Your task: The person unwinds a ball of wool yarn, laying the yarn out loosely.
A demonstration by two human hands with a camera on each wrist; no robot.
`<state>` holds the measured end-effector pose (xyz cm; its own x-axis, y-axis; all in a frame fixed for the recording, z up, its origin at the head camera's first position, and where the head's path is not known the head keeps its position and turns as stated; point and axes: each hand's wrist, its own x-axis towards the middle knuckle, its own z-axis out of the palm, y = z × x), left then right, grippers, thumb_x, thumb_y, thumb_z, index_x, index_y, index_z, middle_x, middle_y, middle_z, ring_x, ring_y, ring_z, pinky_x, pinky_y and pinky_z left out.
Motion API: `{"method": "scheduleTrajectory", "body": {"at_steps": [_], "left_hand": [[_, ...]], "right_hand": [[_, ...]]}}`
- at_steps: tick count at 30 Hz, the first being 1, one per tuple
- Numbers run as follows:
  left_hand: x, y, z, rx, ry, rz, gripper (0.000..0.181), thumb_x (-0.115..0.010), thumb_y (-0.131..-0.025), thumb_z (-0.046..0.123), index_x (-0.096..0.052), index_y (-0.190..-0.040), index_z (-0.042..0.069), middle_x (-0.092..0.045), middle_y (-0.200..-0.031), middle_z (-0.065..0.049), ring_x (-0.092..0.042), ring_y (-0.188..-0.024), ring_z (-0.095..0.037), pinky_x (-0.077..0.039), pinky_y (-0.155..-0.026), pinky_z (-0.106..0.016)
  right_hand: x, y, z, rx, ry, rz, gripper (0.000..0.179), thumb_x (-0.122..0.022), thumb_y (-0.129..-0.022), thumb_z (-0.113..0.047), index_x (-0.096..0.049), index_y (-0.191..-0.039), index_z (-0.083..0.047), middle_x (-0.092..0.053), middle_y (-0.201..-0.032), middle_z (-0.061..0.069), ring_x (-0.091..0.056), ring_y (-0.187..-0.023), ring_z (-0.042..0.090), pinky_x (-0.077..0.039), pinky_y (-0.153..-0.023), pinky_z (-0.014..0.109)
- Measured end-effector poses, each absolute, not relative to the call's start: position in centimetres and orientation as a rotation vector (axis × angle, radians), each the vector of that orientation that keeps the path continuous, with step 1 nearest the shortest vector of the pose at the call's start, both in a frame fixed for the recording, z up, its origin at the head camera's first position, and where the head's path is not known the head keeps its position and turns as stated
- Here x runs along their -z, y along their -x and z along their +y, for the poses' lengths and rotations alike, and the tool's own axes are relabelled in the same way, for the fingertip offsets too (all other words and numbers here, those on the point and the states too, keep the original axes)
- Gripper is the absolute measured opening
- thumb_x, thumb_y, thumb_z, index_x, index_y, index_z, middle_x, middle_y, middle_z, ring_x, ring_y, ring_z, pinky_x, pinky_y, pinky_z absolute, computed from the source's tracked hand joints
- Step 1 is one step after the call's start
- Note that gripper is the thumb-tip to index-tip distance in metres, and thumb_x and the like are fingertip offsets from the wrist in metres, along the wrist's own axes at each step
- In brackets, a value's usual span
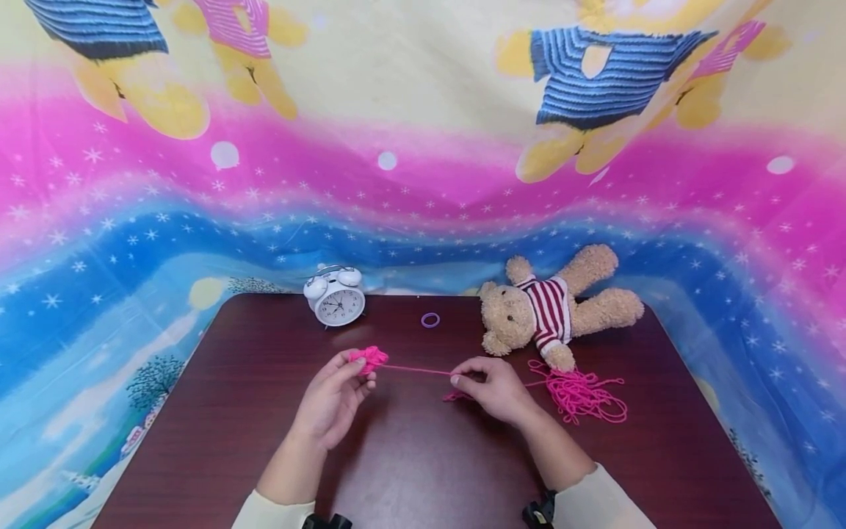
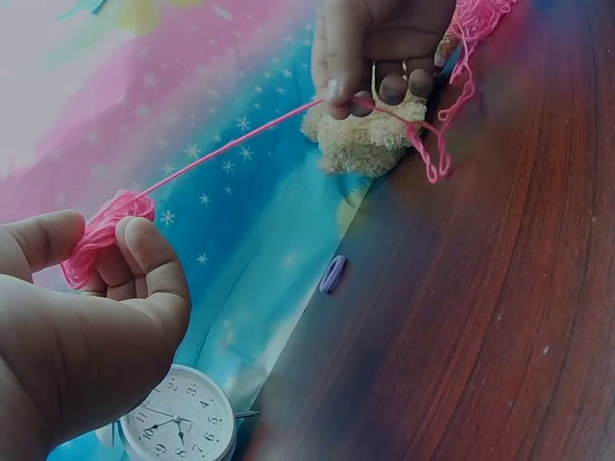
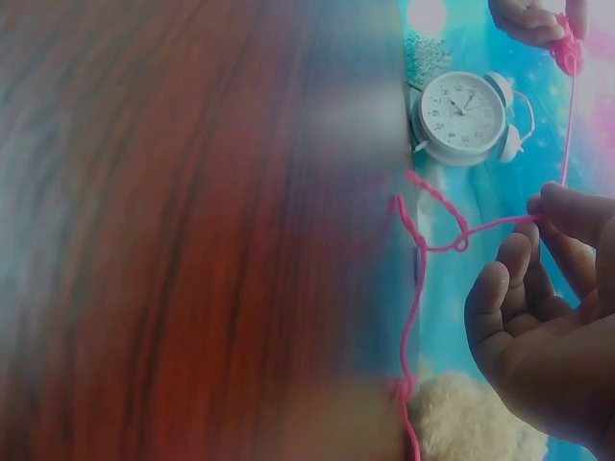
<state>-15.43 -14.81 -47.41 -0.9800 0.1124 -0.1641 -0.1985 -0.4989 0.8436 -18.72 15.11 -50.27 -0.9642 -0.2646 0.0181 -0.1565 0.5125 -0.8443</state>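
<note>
A small wound bundle of pink yarn (image 1: 370,358) is pinched between the thumb and fingers of my left hand (image 1: 335,400), above the table. From it a strand of yarn (image 1: 416,369) runs taut to my right hand (image 1: 494,388), whose thumb and forefinger pinch it. Past the right hand the strand hangs slack in loops, seen in the right wrist view as a dangling tail (image 3: 442,240). It leads toward a loose pile of pink yarn (image 1: 584,393) on the table at the right.
A teddy bear (image 1: 548,308) in a striped shirt lies on its side at the back right, one paw by the yarn pile. A white alarm clock (image 1: 338,303) stands at the back left. A purple ring-shaped band (image 1: 430,320) lies between them on the dark table (image 1: 218,411).
</note>
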Motion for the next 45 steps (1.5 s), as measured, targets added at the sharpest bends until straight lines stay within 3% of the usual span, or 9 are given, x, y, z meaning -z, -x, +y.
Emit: {"method": "scheduleTrajectory", "body": {"at_steps": [10,21,29,45], "left_hand": [[47.3,15.4,-15.6,-2.595,0.166,1.451,0.009,-0.055,-0.106,0.011,-0.05,-0.114,0.011,-0.07,-0.108,-0.005,-0.062,-0.09,-0.015,-0.054,-0.082,-0.025],[47.5,15.2,-16.6,-2.608,0.19,1.467,0.008,-0.057,-0.106,0.013,-0.055,-0.114,0.011,-0.07,-0.109,-0.003,-0.062,-0.091,-0.014,-0.054,-0.083,-0.025],[47.5,15.2,-17.3,-2.624,0.158,1.465,0.009,-0.056,-0.106,0.011,-0.05,-0.112,0.013,-0.068,-0.109,0.0,-0.061,-0.088,-0.014,-0.053,-0.082,-0.026],[47.6,15.1,-18.4,-2.588,0.21,1.498,0.013,-0.058,-0.107,0.019,-0.054,-0.117,0.012,-0.074,-0.115,-0.002,-0.062,-0.093,-0.013,-0.055,-0.087,-0.025]], "right_hand": [[50.0,18.8,17.6,1.423,0.3,2.684,0.011,-0.079,-0.093,-0.026,-0.081,-0.102,-0.02,-0.074,-0.105,-0.008,-0.066,-0.101,0.014,-0.051,-0.09,0.037],[49.7,18.7,20.5,1.446,0.244,2.695,0.014,-0.078,-0.094,-0.024,-0.08,-0.103,-0.014,-0.071,-0.091,-0.003,-0.06,-0.075,0.014,-0.05,-0.068,0.029],[49.8,18.7,22.5,1.446,0.222,2.69,0.017,-0.077,-0.095,-0.025,-0.079,-0.105,-0.012,-0.073,-0.088,-0.002,-0.063,-0.08,0.015,-0.051,-0.07,0.029],[48.5,18.3,25.9,1.322,0.112,2.782,0.025,-0.075,-0.097,-0.033,-0.079,-0.111,-0.013,-0.072,-0.107,0.002,-0.059,-0.098,0.019,-0.048,-0.082,0.035]]}}
